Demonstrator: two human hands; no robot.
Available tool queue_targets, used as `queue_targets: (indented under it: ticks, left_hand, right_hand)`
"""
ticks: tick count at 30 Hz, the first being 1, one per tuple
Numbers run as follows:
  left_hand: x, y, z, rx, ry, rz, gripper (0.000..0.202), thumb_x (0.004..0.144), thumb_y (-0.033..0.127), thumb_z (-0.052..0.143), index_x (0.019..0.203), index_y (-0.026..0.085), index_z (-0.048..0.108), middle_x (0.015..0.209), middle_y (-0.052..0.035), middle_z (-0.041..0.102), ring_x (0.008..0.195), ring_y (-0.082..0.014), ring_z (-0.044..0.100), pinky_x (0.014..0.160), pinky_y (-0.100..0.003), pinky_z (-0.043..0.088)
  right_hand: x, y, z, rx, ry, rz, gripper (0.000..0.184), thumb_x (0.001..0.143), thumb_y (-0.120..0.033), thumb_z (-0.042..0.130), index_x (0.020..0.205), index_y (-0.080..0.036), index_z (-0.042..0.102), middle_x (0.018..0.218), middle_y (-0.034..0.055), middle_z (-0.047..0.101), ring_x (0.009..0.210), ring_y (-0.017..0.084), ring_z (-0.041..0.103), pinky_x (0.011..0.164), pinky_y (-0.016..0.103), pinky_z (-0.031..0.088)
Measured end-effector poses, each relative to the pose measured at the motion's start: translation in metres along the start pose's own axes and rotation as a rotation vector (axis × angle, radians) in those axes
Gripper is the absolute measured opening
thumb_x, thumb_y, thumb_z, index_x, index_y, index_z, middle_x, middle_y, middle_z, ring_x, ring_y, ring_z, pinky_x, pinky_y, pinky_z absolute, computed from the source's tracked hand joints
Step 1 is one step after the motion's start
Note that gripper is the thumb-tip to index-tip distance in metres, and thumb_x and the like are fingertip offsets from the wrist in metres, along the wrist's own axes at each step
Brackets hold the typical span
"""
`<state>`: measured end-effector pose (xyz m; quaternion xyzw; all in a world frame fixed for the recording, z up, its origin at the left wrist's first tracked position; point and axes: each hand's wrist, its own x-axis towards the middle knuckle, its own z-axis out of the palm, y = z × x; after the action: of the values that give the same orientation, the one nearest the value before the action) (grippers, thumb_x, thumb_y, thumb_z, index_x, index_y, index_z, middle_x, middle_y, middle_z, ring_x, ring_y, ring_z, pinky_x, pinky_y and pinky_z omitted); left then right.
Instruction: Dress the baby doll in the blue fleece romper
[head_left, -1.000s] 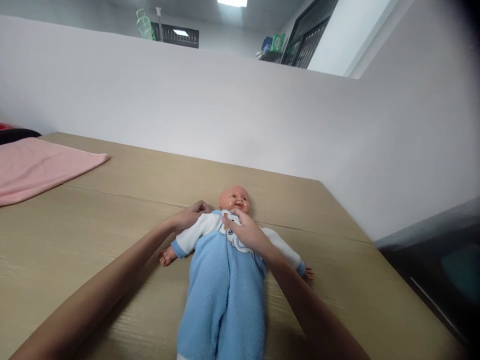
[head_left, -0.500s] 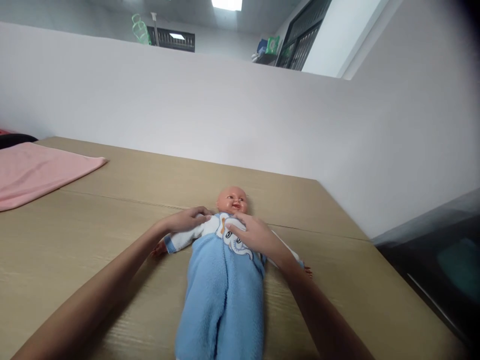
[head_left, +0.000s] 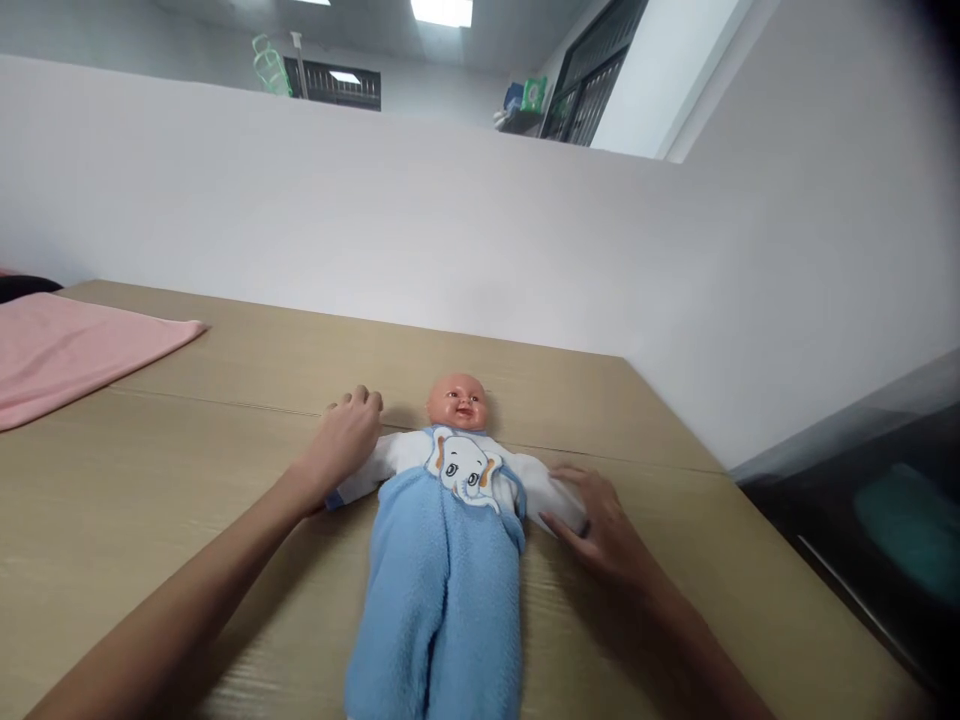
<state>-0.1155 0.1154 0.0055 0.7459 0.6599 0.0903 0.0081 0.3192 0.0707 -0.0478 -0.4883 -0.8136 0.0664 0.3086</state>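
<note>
Blue fleece romper (head_left: 442, 590) on a bald, pinkish plastic doll (head_left: 458, 400), face up between my hands.

The doll lay on a smooth tan tabletop (head_left: 112, 490), head away from me, a white elephant patch (head_left: 466, 472) on its chest. My left hand (head_left: 346, 432) was palm-down over the white sleeve at the doll's left side, fingers loosely bent; I cannot tell whether they had hold of the cloth. My right hand (head_left: 596, 520) was partly open at the doll's other sleeve, thumb and fingers apart with the white fabric between them, the cuff hidden. Well left of the doll was a flat pink cloth (head_left: 75, 345); beyond its head rose a plain white wall (head_left: 375, 230).
</note>
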Motion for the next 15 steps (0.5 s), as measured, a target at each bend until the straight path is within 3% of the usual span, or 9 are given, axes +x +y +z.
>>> queue_targets:
  ticks: [2,4,6,9,12,15]
  left_hand:
    - [-0.005,0.023,-0.006,-0.072,0.153,0.148,0.031,0.113,0.014,0.042,0.130,0.014,0.067,0.134,-0.0218,0.070,0.119,-0.0370,0.069,0.104,-0.052,0.058]
    - [-0.008,0.056,-0.007,-0.200,0.222,0.341,0.024,0.116,0.025,0.047,0.129,0.018,0.066,0.133,-0.0177,0.071,0.123,-0.0351,0.067,0.110,-0.052,0.056]
    - [-0.007,0.091,-0.001,-0.286,0.198,0.502,0.021,0.117,0.034,0.055,0.127,0.020,0.067,0.133,-0.0161,0.072,0.128,-0.0353,0.065,0.114,-0.053,0.054]
    - [0.000,0.134,0.014,-0.274,0.057,0.657,0.025,0.114,0.040,0.065,0.124,0.018,0.069,0.127,-0.0165,0.075,0.124,-0.0367,0.067,0.108,-0.052,0.056]
    - [0.010,0.154,0.027,-0.205,-0.004,0.654,0.024,0.110,0.038,0.073,0.119,0.017,0.070,0.121,-0.0181,0.077,0.119,-0.0380,0.069,0.099,-0.049,0.056]
    - [0.015,0.154,0.031,-0.223,0.013,0.647,0.020,0.112,0.037,0.070,0.116,0.017,0.070,0.116,-0.0166,0.077,0.116,-0.0372,0.068,0.098,-0.048,0.053]
  right_hand:
    - [-0.023,0.020,-0.009,-0.015,-0.044,0.040,0.058,0.094,-0.060,0.083,0.143,-0.033,0.073,0.144,0.0140,0.077,0.133,0.043,0.073,0.113,0.063,0.063]
    - [-0.038,0.034,-0.015,0.039,-0.058,0.096,0.057,0.089,-0.059,0.087,0.138,-0.033,0.077,0.141,0.0139,0.079,0.127,0.044,0.076,0.107,0.063,0.067]
    - [-0.044,0.040,-0.017,0.148,-0.050,0.179,0.048,0.086,-0.055,0.089,0.127,-0.031,0.082,0.128,0.0142,0.084,0.116,0.043,0.081,0.099,0.061,0.070]
    - [-0.041,0.040,-0.016,0.350,0.018,0.324,0.044,0.081,-0.050,0.093,0.118,-0.029,0.082,0.108,0.0123,0.086,0.095,0.038,0.083,0.084,0.052,0.071]
    - [-0.032,0.031,-0.016,0.530,0.156,0.377,0.051,0.073,-0.051,0.098,0.114,-0.029,0.077,0.103,0.0089,0.083,0.088,0.031,0.080,0.077,0.043,0.069]
    - [-0.020,0.018,-0.017,0.615,0.193,0.383,0.055,0.068,-0.054,0.102,0.108,-0.030,0.072,0.098,0.0054,0.078,0.084,0.027,0.075,0.075,0.040,0.067]
